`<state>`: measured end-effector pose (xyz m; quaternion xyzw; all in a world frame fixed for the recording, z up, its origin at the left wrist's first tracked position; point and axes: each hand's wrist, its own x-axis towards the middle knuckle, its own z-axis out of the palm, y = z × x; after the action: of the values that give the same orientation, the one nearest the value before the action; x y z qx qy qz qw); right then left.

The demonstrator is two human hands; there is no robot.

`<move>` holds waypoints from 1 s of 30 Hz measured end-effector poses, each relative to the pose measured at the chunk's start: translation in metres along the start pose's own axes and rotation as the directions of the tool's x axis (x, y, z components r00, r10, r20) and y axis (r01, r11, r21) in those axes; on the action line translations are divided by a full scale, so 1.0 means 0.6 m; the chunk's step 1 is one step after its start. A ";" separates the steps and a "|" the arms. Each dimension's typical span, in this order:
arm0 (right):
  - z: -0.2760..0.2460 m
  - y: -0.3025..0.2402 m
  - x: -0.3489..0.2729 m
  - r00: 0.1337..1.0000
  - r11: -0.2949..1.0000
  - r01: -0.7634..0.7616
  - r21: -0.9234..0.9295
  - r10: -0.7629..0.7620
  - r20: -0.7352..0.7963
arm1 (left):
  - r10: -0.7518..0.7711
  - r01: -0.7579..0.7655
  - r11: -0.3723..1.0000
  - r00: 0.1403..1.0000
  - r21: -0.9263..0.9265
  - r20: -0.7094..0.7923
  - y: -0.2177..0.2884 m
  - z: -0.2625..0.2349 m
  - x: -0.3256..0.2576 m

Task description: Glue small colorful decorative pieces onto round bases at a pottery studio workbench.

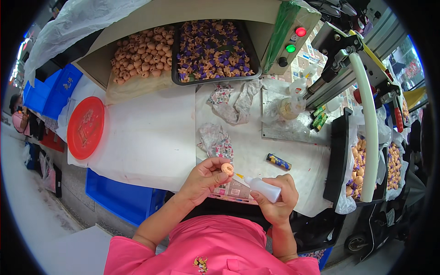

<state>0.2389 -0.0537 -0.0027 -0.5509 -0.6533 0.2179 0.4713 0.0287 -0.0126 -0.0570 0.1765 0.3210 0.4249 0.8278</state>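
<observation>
Between the fingertips of my left hand [200,182] is a small peach-coloured doll head [227,169], with a hollow opening facing up. My right hand [283,200] is wrapped round a whitish squeeze bottle [264,189]. The bottle lies tilted, its thin yellow-tipped nozzle pointing left at the doll head. Whether the tip touches the head I cannot make out. Just beyond my left hand lies a crumpled floral cloth [223,145]. A dark blue and yellow tube-shaped thing [278,162] rests on the table beyond my right hand.
Many doll heads [145,48] are heaped at the back, beside a black tray [218,81] of small purple-and-peach figures. A red round dish [86,128] sits far left. On the right stand a lever press [337,59] and a lined black bin [338,156] of parts.
</observation>
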 end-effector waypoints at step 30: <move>-0.002 0.012 0.000 1.000 0.999 -0.021 0.044 0.021 0.015 | -0.019 0.020 0.998 1.000 0.055 -0.020 -0.009 0.001 0.010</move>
<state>0.2437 -0.0520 -0.0081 -0.5457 -0.6459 0.2411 0.4763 0.0351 -0.0112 -0.0618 0.1919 0.3421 0.4097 0.8236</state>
